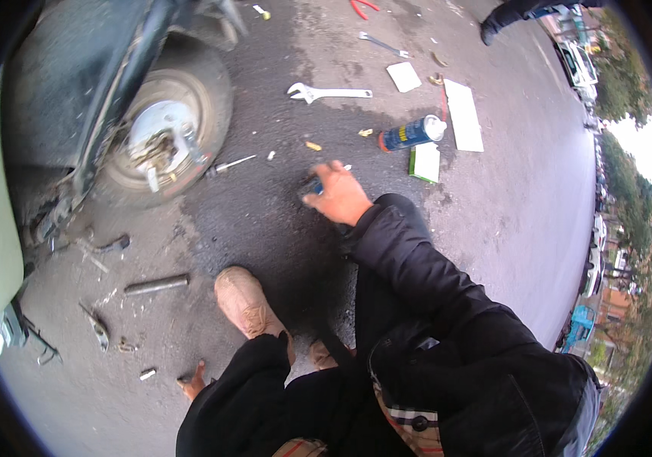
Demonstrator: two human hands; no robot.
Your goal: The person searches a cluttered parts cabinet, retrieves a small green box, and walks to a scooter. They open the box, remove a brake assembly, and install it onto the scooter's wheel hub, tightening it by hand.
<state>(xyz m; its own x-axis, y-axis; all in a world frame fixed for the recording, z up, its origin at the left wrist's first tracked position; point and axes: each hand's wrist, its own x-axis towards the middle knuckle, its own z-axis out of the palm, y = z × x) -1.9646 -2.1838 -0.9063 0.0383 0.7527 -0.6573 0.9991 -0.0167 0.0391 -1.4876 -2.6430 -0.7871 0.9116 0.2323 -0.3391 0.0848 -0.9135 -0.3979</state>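
My right hand [341, 196] hangs over the wet asphalt in front of my right knee, its fingers closed around a small dark object with a blue part [314, 187]. Most of that object is hidden, so its kind is unclear. My left hand [192, 381] shows only in part beyond my left sleeve, low by the ground. Its fingers look apart, and nothing shows in them. Near the right hand lie a yellow bit [313, 146] and a blue spray can [411, 134] on its side. A thin screwdriver [234, 163] lies between that hand and the wheel [170, 126].
A vehicle body [59, 91] stands at the left. On the ground are an adjustable wrench [329, 93], an open-end wrench [384, 46], red-handled pliers [364, 7], a green-and-white box [424, 164], white card [463, 116], a metal tube [157, 285] and locking pliers [96, 327]. Another person's leg [505, 19] shows far right.
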